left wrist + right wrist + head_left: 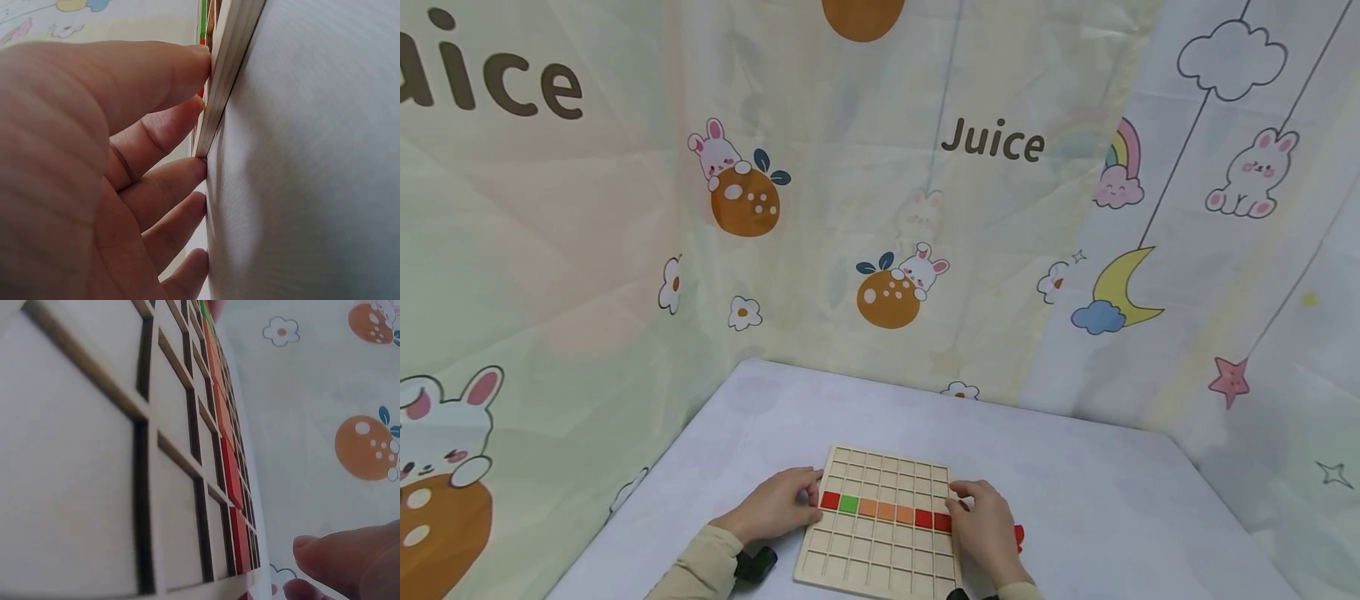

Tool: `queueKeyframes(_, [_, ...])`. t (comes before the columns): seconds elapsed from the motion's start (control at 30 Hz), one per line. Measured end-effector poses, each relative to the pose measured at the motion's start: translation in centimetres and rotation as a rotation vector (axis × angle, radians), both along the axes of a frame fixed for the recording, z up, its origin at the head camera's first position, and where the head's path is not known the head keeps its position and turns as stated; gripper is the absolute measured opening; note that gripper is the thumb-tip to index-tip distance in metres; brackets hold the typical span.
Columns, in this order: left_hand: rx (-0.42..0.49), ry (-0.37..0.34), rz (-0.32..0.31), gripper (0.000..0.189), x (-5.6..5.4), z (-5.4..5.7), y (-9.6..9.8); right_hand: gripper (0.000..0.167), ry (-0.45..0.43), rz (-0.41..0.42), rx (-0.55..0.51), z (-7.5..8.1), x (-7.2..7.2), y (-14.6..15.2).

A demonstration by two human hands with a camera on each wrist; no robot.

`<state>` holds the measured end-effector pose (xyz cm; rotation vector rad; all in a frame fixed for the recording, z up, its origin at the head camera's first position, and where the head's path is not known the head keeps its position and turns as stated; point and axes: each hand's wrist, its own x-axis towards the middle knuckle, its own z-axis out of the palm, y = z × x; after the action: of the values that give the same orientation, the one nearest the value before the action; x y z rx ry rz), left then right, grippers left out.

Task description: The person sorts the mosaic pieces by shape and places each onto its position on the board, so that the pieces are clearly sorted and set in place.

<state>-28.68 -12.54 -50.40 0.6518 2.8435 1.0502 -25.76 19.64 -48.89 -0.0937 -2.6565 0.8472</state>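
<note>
A wooden grid board lies on the table, with one row of coloured tiles across its middle. From left to right the row runs a red tile, a green tile, three orange tiles and two red tiles. My left hand touches the board's left edge with thumb and index fingertips, the fingers spread and only slightly bent in the left wrist view. Beside the right edge is my right hand, thumb and index finger near the end of the tile row. Whether they touch the board is unclear.
Red pieces lie on the table, partly hidden behind the right hand. The white-covered table extends on both sides of the board. Printed curtains with rabbits and fruit hang behind and beside it.
</note>
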Motion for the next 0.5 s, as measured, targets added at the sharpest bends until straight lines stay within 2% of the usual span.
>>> queueKeyframes(0.23, [0.004, 0.007, -0.003, 0.025, -0.1, -0.1, -0.1, 0.023, -0.100, -0.064, -0.014, 0.2, 0.3, 1.4])
queueKeyframes(0.5, [0.002, 0.006, -0.002, 0.025, -0.3, -0.5, -0.2, 0.022, -0.140, -0.111, 0.013, -0.5, 0.0, 2.1])
